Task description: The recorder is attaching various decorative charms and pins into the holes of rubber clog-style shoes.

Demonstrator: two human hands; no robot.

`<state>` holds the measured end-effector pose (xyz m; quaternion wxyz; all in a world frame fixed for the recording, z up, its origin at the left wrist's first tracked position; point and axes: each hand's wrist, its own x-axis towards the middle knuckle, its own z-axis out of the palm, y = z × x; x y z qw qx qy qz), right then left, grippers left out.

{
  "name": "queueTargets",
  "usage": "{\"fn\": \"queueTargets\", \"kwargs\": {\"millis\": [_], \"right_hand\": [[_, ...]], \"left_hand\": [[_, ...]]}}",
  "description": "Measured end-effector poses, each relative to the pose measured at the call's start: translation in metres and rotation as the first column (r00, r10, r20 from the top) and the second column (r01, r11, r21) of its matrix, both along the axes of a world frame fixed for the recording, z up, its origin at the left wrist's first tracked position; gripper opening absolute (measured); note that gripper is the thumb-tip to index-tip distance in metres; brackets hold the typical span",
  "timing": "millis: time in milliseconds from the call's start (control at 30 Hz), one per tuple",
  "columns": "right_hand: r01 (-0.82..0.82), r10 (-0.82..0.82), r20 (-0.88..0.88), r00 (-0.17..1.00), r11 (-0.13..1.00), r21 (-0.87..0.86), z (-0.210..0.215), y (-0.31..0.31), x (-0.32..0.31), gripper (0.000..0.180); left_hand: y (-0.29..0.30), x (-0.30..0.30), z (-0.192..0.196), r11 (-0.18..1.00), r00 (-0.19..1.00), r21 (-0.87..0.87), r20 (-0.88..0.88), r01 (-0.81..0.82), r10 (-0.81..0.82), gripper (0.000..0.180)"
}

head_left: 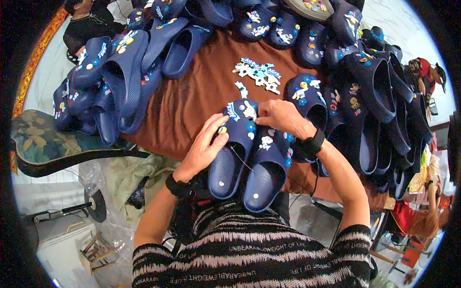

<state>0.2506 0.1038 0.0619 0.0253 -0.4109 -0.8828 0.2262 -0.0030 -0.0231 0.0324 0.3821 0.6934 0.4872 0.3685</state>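
Note:
Two navy blue clogs lie side by side in front of me, toes pointing away, a thin pale cord running between their openings. My left hand (201,150) grips the left clog (235,139) by its left side, thumb and fingers on the upper. Colourful charms stud that upper. At its right side, near a white charm, my right hand (283,116) is pinched closed; whatever its fingertips hold is hidden. Beneath my right wrist is the right clog (269,156), with a white figure charm on top. Just beyond the toes lies a single loose charm (241,90).
A pile of flat blue-and-white charms (259,74) rests on the brown cloth (192,105). Decorated navy clogs are heaped at left (125,72) and right (365,96), with more along the far side. A padded seat (53,139) stands at left. Other people are partly visible at the edges.

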Motion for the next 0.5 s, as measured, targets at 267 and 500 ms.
{"fn": "queueTargets", "kwargs": {"millis": [267, 500], "right_hand": [[0.062, -0.061, 0.008, 0.998, 0.997, -0.042, 0.005, -0.003, -0.002, 0.031], [0.052, -0.051, -0.074, 0.996, 0.999, 0.013, -0.009, 0.001, 0.001, 0.024]], "left_hand": [[0.025, 0.003, 0.012, 0.998, 0.997, 0.034, -0.065, -0.046, 0.048, 0.045], [0.055, 0.019, 0.007, 0.972, 0.911, 0.065, -0.366, 0.226, -0.187, 0.052]]}}
